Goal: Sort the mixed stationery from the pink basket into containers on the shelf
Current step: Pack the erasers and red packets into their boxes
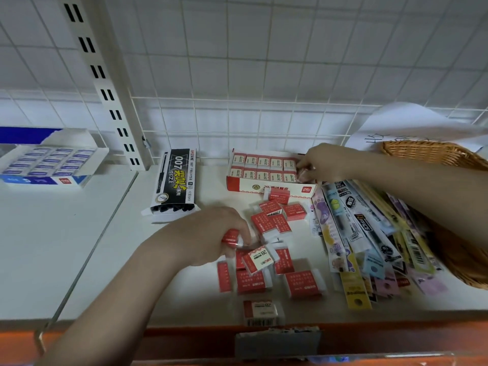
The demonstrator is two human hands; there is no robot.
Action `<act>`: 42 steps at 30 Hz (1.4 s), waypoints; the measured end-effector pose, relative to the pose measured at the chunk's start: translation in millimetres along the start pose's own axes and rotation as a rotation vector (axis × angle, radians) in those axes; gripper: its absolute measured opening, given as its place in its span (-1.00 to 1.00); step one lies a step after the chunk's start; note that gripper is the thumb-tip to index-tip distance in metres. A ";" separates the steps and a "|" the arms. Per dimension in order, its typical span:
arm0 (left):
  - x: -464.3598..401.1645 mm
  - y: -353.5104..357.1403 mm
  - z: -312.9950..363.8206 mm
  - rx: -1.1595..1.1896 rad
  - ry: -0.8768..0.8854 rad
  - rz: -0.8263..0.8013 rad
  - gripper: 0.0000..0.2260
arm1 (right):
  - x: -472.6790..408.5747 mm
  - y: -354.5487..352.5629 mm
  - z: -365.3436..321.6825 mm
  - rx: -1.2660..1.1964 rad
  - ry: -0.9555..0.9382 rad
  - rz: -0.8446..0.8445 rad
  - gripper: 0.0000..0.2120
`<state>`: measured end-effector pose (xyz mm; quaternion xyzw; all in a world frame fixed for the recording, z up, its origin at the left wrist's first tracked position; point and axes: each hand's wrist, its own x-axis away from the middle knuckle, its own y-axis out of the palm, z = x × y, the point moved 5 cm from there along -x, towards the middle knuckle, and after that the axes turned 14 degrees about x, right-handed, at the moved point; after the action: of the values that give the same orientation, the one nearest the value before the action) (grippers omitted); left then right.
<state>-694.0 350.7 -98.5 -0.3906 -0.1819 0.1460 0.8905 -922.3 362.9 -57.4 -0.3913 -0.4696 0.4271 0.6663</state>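
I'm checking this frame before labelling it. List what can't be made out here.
- Wicker basket, head view: cut off by the right edge; its inside is hidden by the right arm.
- Right hand: its fingertips at the red eraser box are blurred; whether they pinch an eraser is unclear.
- Left hand: covers part of the loose red erasers.
- Pen refill packets: print too small.
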 end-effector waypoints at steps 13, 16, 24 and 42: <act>10.7 -18.5 -0.5 0.104 0.028 0.342 -0.91 | -10.3 8.3 -9.9 0.313 0.235 0.185 -0.87; 14.3 -20.0 2.3 0.120 0.035 0.378 -0.90 | -11.4 3.8 -16.5 0.410 0.185 0.136 -0.83; 21.8 -23.0 4.8 0.092 0.027 0.414 -0.85 | -16.5 1.8 -25.2 0.641 0.140 0.070 -0.78; 27.2 -18.0 0.1 0.260 0.022 0.502 -0.88 | -18.2 15.4 10.4 0.034 0.244 0.249 -0.79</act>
<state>-667.6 350.0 -79.3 -0.3075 -0.0496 0.3797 0.8711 -939.0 352.1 -74.3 -0.4839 -0.3259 0.4638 0.6668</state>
